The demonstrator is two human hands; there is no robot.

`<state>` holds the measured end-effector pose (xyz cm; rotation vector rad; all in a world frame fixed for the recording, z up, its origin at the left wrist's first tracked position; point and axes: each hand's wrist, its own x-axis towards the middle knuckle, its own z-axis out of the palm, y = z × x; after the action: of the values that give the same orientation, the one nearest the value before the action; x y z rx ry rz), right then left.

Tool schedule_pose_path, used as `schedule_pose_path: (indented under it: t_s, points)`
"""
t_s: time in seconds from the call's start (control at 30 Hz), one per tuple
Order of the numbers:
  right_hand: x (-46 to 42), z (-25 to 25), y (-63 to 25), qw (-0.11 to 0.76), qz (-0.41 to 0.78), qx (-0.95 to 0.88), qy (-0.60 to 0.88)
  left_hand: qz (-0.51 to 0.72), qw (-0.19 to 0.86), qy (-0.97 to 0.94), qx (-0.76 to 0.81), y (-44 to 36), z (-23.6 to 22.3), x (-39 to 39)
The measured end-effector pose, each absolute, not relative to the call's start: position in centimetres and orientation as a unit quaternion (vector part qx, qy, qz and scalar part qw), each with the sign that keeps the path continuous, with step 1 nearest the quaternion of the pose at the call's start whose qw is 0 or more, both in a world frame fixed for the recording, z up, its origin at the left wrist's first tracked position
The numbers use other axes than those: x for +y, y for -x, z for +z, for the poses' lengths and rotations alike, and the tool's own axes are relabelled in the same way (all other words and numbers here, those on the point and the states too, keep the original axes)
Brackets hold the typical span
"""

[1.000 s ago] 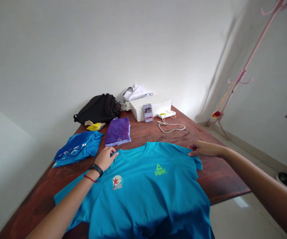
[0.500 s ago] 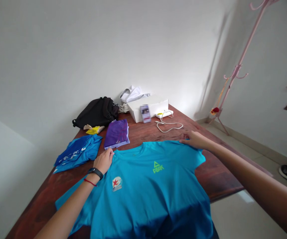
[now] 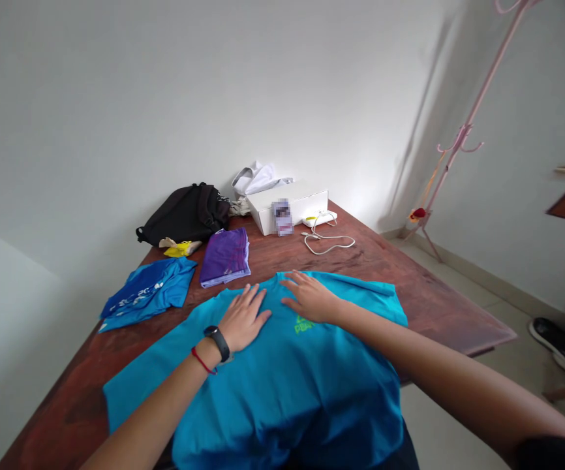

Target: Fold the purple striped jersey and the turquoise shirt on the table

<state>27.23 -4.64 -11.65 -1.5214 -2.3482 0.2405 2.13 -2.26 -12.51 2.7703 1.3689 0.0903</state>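
Observation:
A turquoise T-shirt (image 3: pixel 273 378) lies spread front side up on the table, its collar toward the wall and its lower part hanging over the near edge. My left hand (image 3: pixel 244 318) rests flat on the chest near the collar, fingers spread, covering the round badge. Just right of the collar, my right hand (image 3: pixel 310 297) lies on the cloth with fingers apart, partly over the green PEAK print. A black band and a red string circle my left wrist. Beyond the shirt sit a folded purple garment (image 3: pixel 224 256) and a folded blue garment (image 3: pixel 148 292).
On the wooden table (image 3: pixel 439 310) a black backpack (image 3: pixel 179 214), a yellow packet (image 3: pixel 179 249), a white box (image 3: pixel 292 205) with white cloth (image 3: pixel 258 179) behind it, and a white cable (image 3: pixel 329 245) stand toward the wall. A pink coat rack (image 3: pixel 463 130) is at right.
Both hands have let go of the shirt's shoulders and moved inward to lie flat near the collar. The left sleeve side looks more spread out.

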Motion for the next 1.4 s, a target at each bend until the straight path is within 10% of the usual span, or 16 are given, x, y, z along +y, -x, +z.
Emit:
schedule_pose_path:
  t_s: [1.07,1.4]
  points:
    - [-2.0,-16.2,-27.7,0.047,0.107,-0.817,0.565,0.153,0.092,-0.810,0.559,2.8,-16.6,0.1]
    - [-2.2,-15.2,-29.5,0.181,0.194,-0.816,0.513,0.170,0.110,-0.833,0.514,2.7,-15.7,-0.5]
